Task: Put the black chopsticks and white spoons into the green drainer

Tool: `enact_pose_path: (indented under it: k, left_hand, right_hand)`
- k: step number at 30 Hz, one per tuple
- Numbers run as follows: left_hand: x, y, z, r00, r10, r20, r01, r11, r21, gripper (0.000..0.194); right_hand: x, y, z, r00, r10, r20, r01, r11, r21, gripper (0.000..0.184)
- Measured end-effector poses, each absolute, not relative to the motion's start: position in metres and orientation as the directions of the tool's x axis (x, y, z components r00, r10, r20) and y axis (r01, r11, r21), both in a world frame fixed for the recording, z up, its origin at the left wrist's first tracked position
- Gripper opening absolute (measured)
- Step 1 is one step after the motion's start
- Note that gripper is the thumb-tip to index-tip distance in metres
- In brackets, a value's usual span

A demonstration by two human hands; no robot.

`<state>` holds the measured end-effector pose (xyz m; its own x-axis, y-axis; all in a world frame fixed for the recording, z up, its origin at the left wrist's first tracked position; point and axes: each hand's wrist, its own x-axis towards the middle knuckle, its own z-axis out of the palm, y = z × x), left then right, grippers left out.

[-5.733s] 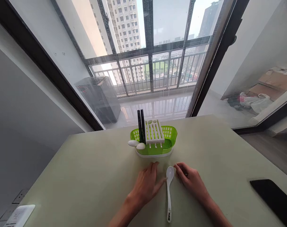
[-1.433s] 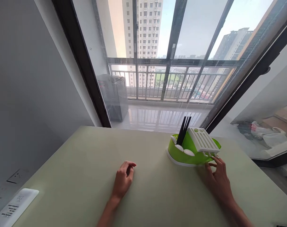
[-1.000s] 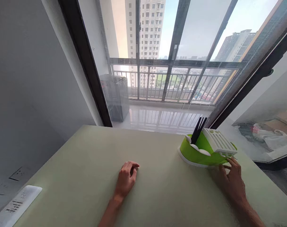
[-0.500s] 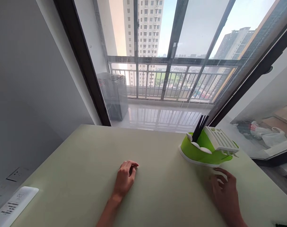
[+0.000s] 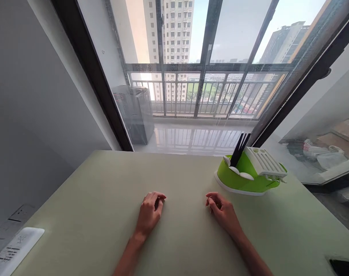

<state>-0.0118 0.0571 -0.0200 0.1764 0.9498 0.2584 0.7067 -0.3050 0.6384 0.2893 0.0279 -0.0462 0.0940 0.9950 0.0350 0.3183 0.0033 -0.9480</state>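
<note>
Your pale green table [image 5: 185, 237] stands before a glass door giving onto a balcony with a railing [image 5: 180, 94], tall buildings beyond it. The green caddy [image 5: 250, 185] sits on the table just beyond your right hand [image 5: 220, 209] and out to its right, with a gap between them. Black chopsticks [image 5: 238, 151] lean in its near-left end, white spoons [image 5: 246, 176] show along its front rim, and a white slotted rack [image 5: 266, 163] covers the other end. Your right hand is loosely half curled, with nothing visible in it. Your left hand [image 5: 150, 211], well apart to its left, is curled the same way, and you appear to be holding nothing there either. Farther out, a white oblong device [image 5: 12, 250] lies well to the left of your left hand, and a dark object [image 5: 345, 267], cut off by the view, lies nearer you and far right of your right hand. I judge this a pause, both hands resting off the caddy; any further handling of it would call for your right hand to uncurl and reach forward and right, mindful of the loose-standing chopsticks.
</note>
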Motion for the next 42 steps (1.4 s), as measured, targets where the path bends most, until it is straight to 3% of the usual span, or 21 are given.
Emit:
enact_pose_path:
  k: [42]
  left_hand:
    - [-0.0085,0.0568,-0.0138,0.192,0.946,0.261,0.72,-0.317,0.618,0.021]
  right_hand:
    - [0.2915,0.026,-0.0465,0.105,0.989,0.107,0.399,0.057,-0.915,0.036]
